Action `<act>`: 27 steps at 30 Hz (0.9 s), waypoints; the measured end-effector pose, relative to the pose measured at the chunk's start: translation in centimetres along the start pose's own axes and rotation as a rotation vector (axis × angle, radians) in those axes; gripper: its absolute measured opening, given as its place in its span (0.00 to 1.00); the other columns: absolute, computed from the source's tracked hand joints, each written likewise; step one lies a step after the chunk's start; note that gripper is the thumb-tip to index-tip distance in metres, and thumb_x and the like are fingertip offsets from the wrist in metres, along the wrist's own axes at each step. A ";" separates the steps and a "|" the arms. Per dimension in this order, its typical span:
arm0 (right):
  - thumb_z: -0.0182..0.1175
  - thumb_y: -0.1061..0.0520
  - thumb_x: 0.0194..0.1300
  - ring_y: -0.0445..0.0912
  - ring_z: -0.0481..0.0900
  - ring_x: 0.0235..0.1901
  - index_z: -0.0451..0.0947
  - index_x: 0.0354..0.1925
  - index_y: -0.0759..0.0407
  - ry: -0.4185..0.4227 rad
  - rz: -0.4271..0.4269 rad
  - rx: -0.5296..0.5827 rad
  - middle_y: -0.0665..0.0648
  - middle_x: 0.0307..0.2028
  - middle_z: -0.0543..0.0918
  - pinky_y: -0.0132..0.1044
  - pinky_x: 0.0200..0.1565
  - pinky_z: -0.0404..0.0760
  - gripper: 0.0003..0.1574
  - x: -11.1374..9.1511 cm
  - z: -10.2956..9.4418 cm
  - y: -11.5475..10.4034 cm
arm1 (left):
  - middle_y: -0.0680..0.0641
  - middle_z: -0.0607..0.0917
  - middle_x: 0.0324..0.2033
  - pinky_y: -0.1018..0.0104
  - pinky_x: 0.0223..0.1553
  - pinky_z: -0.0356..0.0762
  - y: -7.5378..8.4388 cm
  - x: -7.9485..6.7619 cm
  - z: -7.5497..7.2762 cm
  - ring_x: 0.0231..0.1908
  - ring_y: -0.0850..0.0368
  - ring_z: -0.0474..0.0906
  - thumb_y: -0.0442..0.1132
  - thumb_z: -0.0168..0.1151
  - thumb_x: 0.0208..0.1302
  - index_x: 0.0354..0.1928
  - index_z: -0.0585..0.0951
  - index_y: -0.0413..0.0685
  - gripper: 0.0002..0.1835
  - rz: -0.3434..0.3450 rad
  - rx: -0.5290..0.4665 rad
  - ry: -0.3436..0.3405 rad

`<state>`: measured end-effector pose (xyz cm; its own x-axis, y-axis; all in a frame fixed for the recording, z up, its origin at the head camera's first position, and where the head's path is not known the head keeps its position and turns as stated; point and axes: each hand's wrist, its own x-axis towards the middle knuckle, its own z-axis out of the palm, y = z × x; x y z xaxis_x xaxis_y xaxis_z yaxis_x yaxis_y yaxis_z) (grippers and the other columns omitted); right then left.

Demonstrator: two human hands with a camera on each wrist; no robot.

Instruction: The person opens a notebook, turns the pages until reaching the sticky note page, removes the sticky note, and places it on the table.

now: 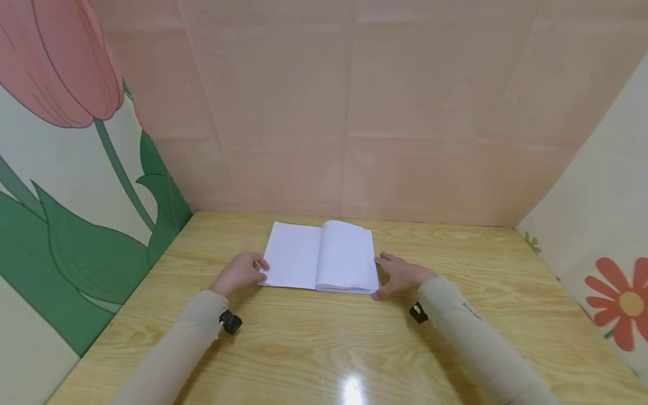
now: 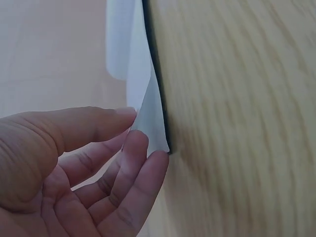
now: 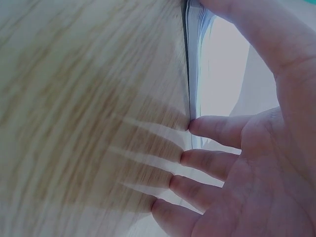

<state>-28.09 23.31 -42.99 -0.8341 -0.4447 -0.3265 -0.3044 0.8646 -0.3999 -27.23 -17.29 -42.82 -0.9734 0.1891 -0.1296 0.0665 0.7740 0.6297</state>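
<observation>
An open notebook (image 1: 292,256) with white lined pages lies on the table, its right half a thicker stack whose top sheets bow upward. At its left edge, near the front corner, my left hand (image 1: 243,271) pinches a page between thumb and fingers; in the left wrist view that page (image 2: 150,118) is lifted off the sheets below. My right hand (image 1: 400,274) is at the right edge, its thumb by the near corner. In the right wrist view, spread, fairly straight fingers (image 3: 217,129) touch the table beside the page stack (image 3: 193,64).
The wood-grain table (image 1: 304,343) extends around the notebook on all sides. A pinkish backdrop (image 1: 344,112) rises behind it. Flower-printed panels stand at the left (image 1: 101,202) and right (image 1: 597,214). Both forearms wear light sleeves with small black wrist cameras.
</observation>
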 end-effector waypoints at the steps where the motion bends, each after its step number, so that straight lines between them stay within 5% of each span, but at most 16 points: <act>1: 0.70 0.37 0.52 0.66 0.45 0.73 0.47 0.73 0.68 0.001 0.000 -0.002 0.72 0.74 0.45 0.63 0.68 0.52 0.67 0.0 0.0 0.0 | 0.45 0.78 0.31 0.65 0.31 0.70 -0.1 0.1 0.1 0.31 0.54 0.72 0.32 0.66 0.53 0.39 0.82 0.41 0.10 -0.001 0.010 -0.002; 16: 0.70 0.37 0.52 0.66 0.44 0.73 0.47 0.73 0.68 -0.002 0.001 -0.005 0.71 0.74 0.45 0.64 0.68 0.52 0.67 -0.1 -0.1 -0.1 | 0.49 0.74 0.24 0.66 0.28 0.66 0.0 0.4 0.5 0.25 0.55 0.69 0.31 0.69 0.51 0.37 0.83 0.43 0.10 -0.032 0.076 -0.020; 27: 0.70 0.36 0.52 0.66 0.44 0.73 0.47 0.74 0.68 -0.006 0.005 -0.005 0.71 0.74 0.44 0.64 0.68 0.52 0.67 -0.1 -0.1 0.0 | 0.46 0.77 0.33 0.61 0.36 0.68 -0.2 0.6 0.7 0.32 0.52 0.71 0.32 0.71 0.50 0.39 0.81 0.45 0.13 -0.043 0.095 -0.023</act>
<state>-28.05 23.33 -42.91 -0.8326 -0.4421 -0.3337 -0.3030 0.8679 -0.3937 -27.72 -16.92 -43.55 -0.9706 0.1676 -0.1729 0.0466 0.8351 0.5481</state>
